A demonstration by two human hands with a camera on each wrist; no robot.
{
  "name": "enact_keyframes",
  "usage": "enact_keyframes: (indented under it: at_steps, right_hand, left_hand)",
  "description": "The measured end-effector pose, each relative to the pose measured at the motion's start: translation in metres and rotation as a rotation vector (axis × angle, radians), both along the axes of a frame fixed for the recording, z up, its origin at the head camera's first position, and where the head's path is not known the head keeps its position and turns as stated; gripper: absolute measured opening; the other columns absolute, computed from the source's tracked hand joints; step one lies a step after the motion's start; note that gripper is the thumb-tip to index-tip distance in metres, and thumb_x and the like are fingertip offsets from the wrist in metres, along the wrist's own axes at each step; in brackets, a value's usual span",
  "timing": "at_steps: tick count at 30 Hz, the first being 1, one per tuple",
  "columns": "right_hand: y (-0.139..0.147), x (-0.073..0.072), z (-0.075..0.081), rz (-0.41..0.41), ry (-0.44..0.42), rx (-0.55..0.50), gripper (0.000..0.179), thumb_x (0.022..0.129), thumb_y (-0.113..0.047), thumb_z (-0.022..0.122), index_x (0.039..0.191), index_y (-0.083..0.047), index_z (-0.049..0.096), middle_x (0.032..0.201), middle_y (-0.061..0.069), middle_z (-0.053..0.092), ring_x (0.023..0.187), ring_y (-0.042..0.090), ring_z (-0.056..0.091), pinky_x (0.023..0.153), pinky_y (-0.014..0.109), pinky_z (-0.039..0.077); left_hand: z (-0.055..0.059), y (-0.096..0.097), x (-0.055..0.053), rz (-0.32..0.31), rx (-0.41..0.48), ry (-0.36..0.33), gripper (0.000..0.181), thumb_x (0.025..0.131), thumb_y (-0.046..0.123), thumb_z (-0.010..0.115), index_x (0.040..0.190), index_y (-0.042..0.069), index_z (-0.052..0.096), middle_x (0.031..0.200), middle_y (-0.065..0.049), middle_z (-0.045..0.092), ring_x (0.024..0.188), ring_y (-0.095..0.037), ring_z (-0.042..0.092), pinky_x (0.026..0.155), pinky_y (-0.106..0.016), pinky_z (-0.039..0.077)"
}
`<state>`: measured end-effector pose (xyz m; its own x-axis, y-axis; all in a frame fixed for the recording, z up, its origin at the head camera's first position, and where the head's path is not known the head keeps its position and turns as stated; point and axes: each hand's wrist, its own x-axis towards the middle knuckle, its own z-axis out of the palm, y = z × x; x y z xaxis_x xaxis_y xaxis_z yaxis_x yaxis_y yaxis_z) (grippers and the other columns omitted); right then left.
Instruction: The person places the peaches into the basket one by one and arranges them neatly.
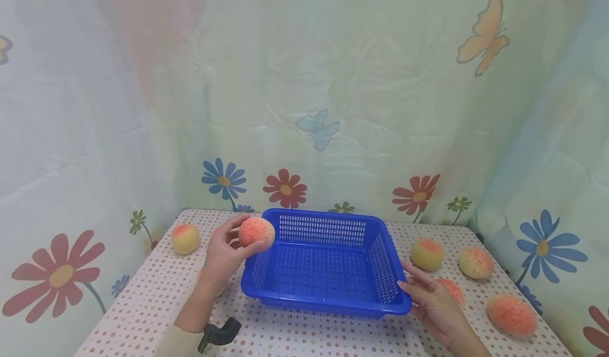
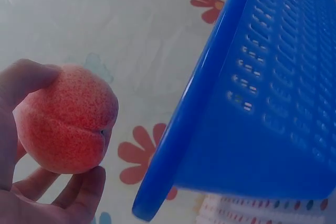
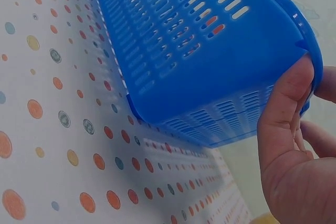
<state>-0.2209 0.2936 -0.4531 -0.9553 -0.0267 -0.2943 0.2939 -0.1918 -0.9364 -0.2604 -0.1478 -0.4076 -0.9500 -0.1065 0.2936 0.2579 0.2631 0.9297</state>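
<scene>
My left hand (image 1: pixel 221 256) holds a pink-red peach (image 1: pixel 257 232) beside the left rim of a blue plastic basket (image 1: pixel 328 303). In the left wrist view, thumb and fingers curl round the peach (image 2: pixel 68 121), which is apart from the basket wall (image 2: pixel 231 156). At the basket's right end, my right hand (image 1: pixel 435 309) grips the rim near the front corner. The right wrist view shows the thumb (image 3: pixel 289 98) against the rim, with other fingers partly hidden behind it. The basket's slotted floor shows no fruit on it.
A yellow-red peach (image 1: pixel 185 239) sits at the table's back left. On the right are a yellowish peach (image 1: pixel 427 254), a speckled one (image 1: pixel 476 263), a large pink one (image 1: pixel 511 314) and another partly behind my right hand (image 1: pixel 451 290). A flowered curtain (image 1: pixel 361 82) hangs behind the dotted tablecloth (image 1: pixel 285 341).
</scene>
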Motion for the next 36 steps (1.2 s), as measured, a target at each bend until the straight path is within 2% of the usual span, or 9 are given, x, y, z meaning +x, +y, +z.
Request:
enact_keyframes:
  at_steps: [6, 15, 25, 36]
  right_hand:
    - [0.000, 0.001, 0.001, 0.004, 0.005, -0.006, 0.056, 0.100, -0.020, 0.067, 0.151, -0.034, 0.048, 0.111, -0.003, 0.065, 0.102, 0.016, 0.071, 0.091, 0.036, 0.062]
    - [-0.001, 0.002, 0.004, 0.014, 0.010, -0.005, 0.053, 0.101, -0.019, 0.067, 0.149, -0.035, 0.050, 0.112, -0.004, 0.065, 0.103, 0.016, 0.071, 0.092, 0.036, 0.062]
    - [-0.001, -0.001, 0.003, 0.012, 0.008, 0.019, 0.069, 0.100, -0.020, 0.068, 0.160, -0.025, 0.035, 0.114, -0.004, 0.067, 0.104, 0.015, 0.071, 0.092, 0.036, 0.062]
    - [0.000, 0.000, 0.005, 0.015, 0.001, 0.024, 0.070, 0.100, -0.019, 0.067, 0.161, -0.024, 0.033, 0.113, -0.003, 0.068, 0.104, 0.016, 0.071, 0.092, 0.036, 0.062]
  left_hand:
    - [0.004, 0.011, -0.006, 0.004, -0.035, -0.031, 0.083, 0.070, 0.051, 0.092, 0.142, 0.030, 0.056, 0.138, 0.000, 0.060, 0.120, -0.026, 0.063, 0.096, -0.042, 0.060]
    - [0.007, 0.027, -0.016, -0.069, -0.007, -0.029, 0.079, 0.073, 0.042, 0.093, 0.142, 0.027, 0.057, 0.140, -0.002, 0.059, 0.120, -0.027, 0.062, 0.100, -0.044, 0.058]
    - [0.011, 0.049, -0.025, -0.131, -0.021, -0.018, 0.074, 0.072, 0.042, 0.093, 0.137, 0.033, 0.059, 0.136, 0.001, 0.063, 0.116, -0.026, 0.064, 0.090, -0.041, 0.062]
    - [0.013, 0.069, -0.036, -0.182, -0.016, -0.004, 0.066, 0.072, 0.041, 0.093, 0.131, 0.036, 0.063, 0.133, 0.003, 0.064, 0.116, -0.027, 0.064, 0.085, -0.040, 0.063]
